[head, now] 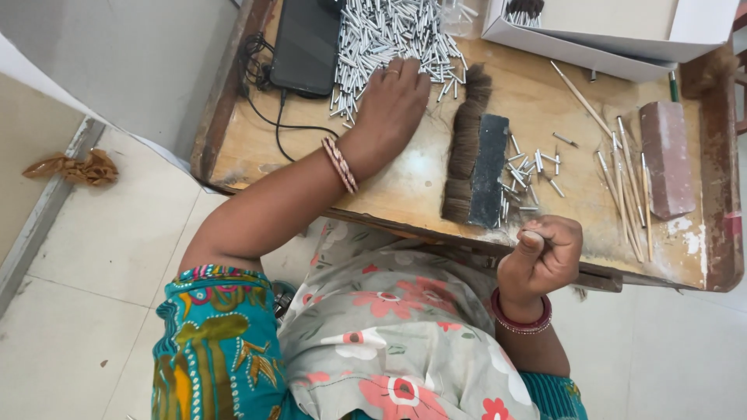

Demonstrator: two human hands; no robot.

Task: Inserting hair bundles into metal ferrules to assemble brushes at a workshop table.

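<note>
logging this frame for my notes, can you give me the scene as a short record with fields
setting: worn wooden table seen from above, pale tiled floor around it
left hand: left hand reaching into the pile of small metal tubes, fingers spread on them
right hand: right hand closed in a fist near the table edge, pinching something too small to tell
centre: row of dark bristle hair beside a dark flat block
right side: thin wooden sticks, reddish block
back: black device, white cardboard box
</note>
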